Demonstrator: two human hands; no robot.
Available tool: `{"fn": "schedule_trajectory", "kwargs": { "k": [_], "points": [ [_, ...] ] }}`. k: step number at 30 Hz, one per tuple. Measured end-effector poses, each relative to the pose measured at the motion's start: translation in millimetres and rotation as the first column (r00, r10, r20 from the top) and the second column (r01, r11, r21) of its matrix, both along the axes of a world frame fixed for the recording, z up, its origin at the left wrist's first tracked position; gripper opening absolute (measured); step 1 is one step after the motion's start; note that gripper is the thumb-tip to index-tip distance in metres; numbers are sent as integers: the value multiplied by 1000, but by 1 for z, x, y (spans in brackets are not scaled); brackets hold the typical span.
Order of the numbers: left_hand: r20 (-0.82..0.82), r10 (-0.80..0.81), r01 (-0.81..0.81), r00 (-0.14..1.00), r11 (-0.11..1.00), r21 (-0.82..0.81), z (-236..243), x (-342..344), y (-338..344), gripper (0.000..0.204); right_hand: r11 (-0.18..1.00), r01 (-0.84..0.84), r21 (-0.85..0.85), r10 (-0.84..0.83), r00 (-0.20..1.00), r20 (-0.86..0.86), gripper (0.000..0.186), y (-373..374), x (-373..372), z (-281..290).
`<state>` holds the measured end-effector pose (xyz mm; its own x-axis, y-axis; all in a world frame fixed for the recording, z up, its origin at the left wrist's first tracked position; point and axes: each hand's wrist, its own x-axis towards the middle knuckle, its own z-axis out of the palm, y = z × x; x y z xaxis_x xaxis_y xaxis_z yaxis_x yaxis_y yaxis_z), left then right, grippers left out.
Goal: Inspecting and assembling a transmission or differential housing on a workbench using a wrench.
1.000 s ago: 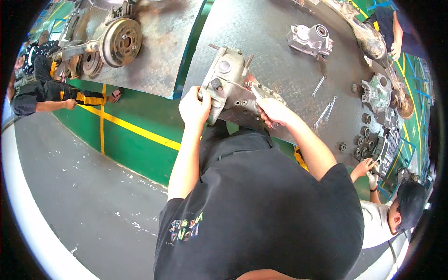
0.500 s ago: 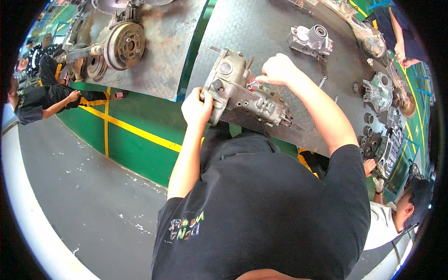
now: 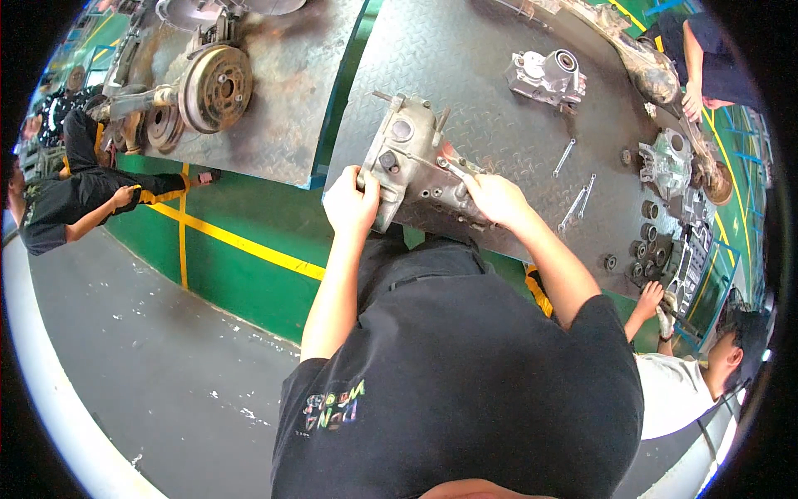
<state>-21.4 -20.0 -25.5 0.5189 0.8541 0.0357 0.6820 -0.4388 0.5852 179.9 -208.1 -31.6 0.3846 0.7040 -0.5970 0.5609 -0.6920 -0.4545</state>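
A grey cast-metal gearbox housing [image 3: 404, 148] lies at the near edge of the steel-topped table, its wide flange to the left. My left hand [image 3: 351, 202] is wrapped round that flange's near side, thumb on top. In my right hand [image 3: 497, 200] is a wrench [image 3: 454, 169], its head at the middle of the housing beside a small reddish patch. My right fingers close round the handle and hide most of it, along with the housing's right end. Whether the wrench head sits on a bolt is too small to tell.
Loose wrenches [image 3: 564, 158] lie right of my right hand. Beyond them stand a smaller metal housing [image 3: 544, 76], a pale casing [image 3: 667, 160] and several bearing rings [image 3: 650, 209]. A brake drum [image 3: 214, 89] is on the left table. Co-workers [image 3: 682, 391] are at both sides.
My right hand has swung from the housing's far side down toward me, turning the wrench with it. The loose wrenches are less hidden by my arm. My left hand keeps its hold.
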Motion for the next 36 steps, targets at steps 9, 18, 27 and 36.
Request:
{"fn": "schedule_trajectory", "kwargs": {
  "k": [9,18,27,36],
  "points": [
    [34,-27,28,999,999,-32,2,4,1,25,990,126,58,-113,976,-185,56,-3,3,-10],
    [50,-23,24,998,999,-27,-2,0,3,24,896,433,99,-408,890,-204,57,2,-1,14],
    [36,-24,24,999,1000,-4,3,2,1,24,833,-552,-33,454,648,611,54,68,72,27],
    [5,-30,30,1000,999,-42,-2,-2,3,26,759,-622,-192,625,616,480,53,99,73,14]
  ]
}}
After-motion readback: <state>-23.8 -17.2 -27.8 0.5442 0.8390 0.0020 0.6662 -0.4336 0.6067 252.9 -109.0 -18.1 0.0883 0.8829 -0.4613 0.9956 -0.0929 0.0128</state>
